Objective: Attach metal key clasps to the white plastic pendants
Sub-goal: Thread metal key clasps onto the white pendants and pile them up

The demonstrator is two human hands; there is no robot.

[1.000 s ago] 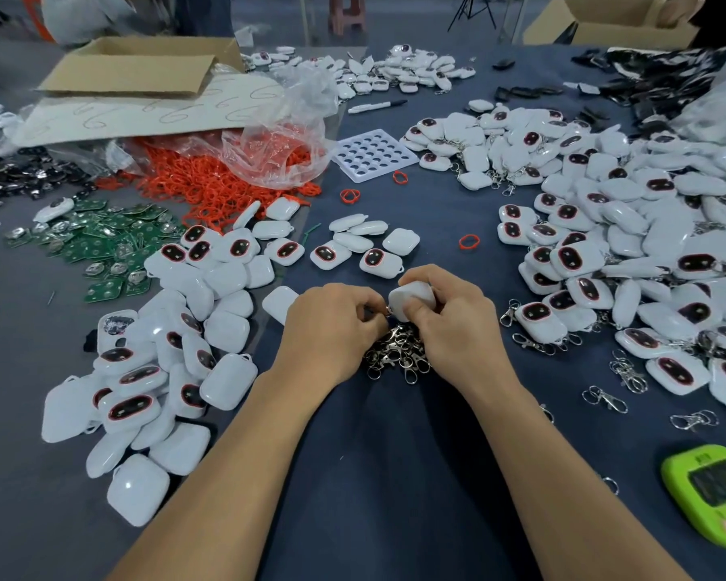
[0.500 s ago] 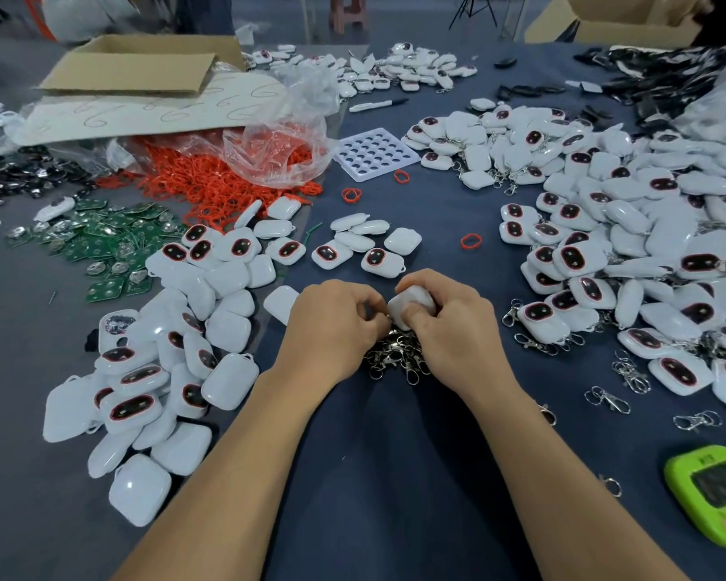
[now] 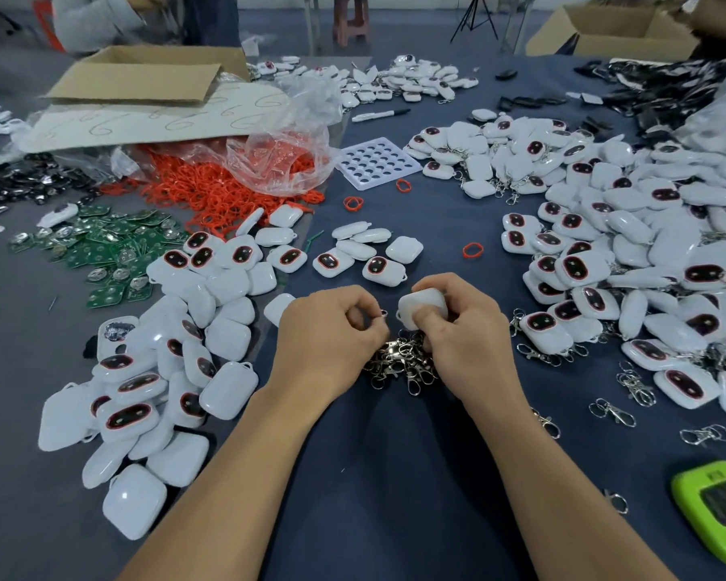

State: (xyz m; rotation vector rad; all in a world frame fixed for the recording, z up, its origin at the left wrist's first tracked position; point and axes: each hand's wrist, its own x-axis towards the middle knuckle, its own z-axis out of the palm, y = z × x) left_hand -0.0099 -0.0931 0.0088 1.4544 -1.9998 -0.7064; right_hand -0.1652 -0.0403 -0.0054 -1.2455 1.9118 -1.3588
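A worker's right hand (image 3: 470, 341) is gripping a white pendant (image 3: 420, 304) with curled fingers and thumb. The left hand (image 3: 328, 337), just beside it, is pinching a small metal clasp (image 3: 384, 313) close to the pendant's edge. Both are working above a heap of clasps (image 3: 399, 366) on the blue bench (image 3: 374, 475). Beyond the left hand, a clear plastic bag (image 3: 281, 161) is spilling orange rings (image 3: 210, 190) beneath a sheet (image 3: 156, 119) scrawled with loops resembling 6s, with a cardboard box (image 3: 143, 73) lying behind.

The left hand (image 3: 332, 341) hides most of its pinched metal ring (image 3: 384, 313); the right hand (image 3: 466, 341) partly covers the white pendant (image 3: 422, 304) it grips; a green device (image 3: 715, 517) runs off-frame.
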